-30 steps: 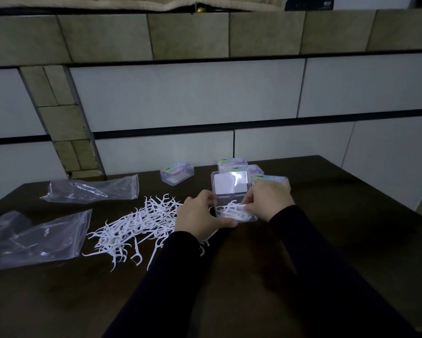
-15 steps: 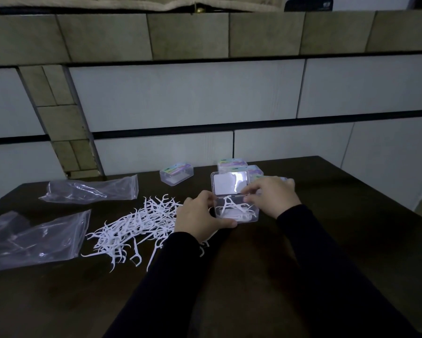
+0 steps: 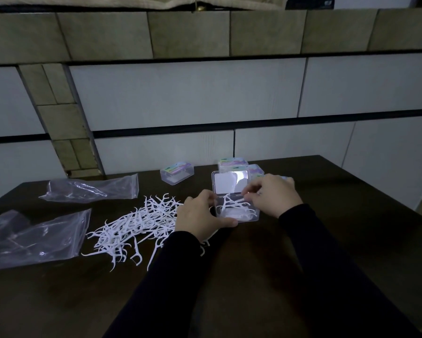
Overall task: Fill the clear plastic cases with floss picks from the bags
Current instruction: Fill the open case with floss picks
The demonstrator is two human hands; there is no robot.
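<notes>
Our right hand (image 3: pixel 273 196) has lifted off the picks it was pressing down into the open case (image 3: pixel 236 211) and now hovers at the case's far right edge, fingers curled, pinching what looks like the stem of one pick (image 3: pixel 239 199) between thumb and fingertips. That pick sticks up above the rim instead of lying flat, so we judge we are either setting it straight or easing it in among the others.

Our left hand (image 3: pixel 200 215) has not moved: it grips the case's near left corner, thumb along the front wall, fingers round the left side, holding it steady on the table (image 3: pixel 254 276). The lid (image 3: pixel 229 182) stands open, tilted back towards the wall.

The case sits near the middle of the table and holds only a thin layer of picks, so filling is well short of done. A big loose pile (image 3: pixel 136 225) lies just left of the case, partly under our left wrist. Two bags (image 3: pixel 34 237) lie flat near the left edge, one behind the other, and look emptied.

Along the far edge sit closed cases: one (image 3: pixel 177 172) apart to the left, and a cluster (image 3: pixel 234 163) right behind the open lid. We cannot tell whether these are filled.

Next we would likely settle this pick flat, then reach left for another bunch from the pile. The risk is tangled picks standing proud and stopping the lid from shutting.
</notes>
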